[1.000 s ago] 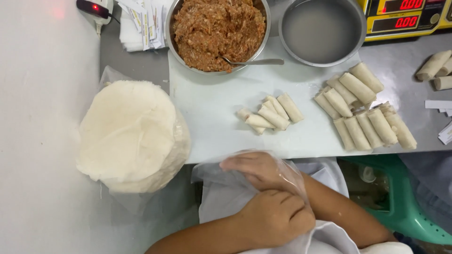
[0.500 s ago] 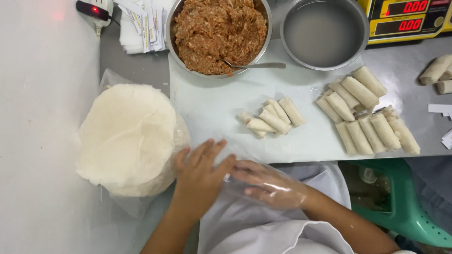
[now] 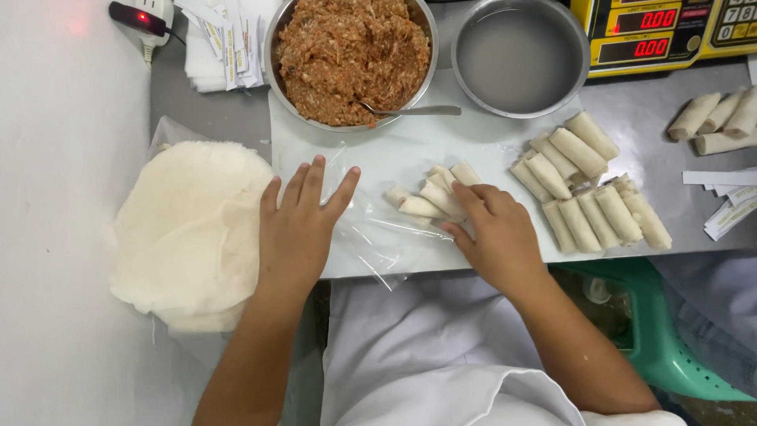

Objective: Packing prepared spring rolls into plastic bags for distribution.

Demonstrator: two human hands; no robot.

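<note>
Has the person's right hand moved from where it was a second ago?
Yes. The right hand has gone from near the body up and right across the white cutting board, and now touches the small pile of pale rolled spring rolls.

Filling bowl (image 3: 351, 55), water bowl (image 3: 520, 55), scale (image 3: 662, 31)

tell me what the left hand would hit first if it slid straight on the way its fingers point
Probably the metal bowl of minced filling. The left hand lies flat with its fingers pointing up and slightly right, across bare white board toward the bowl's near rim.
</note>
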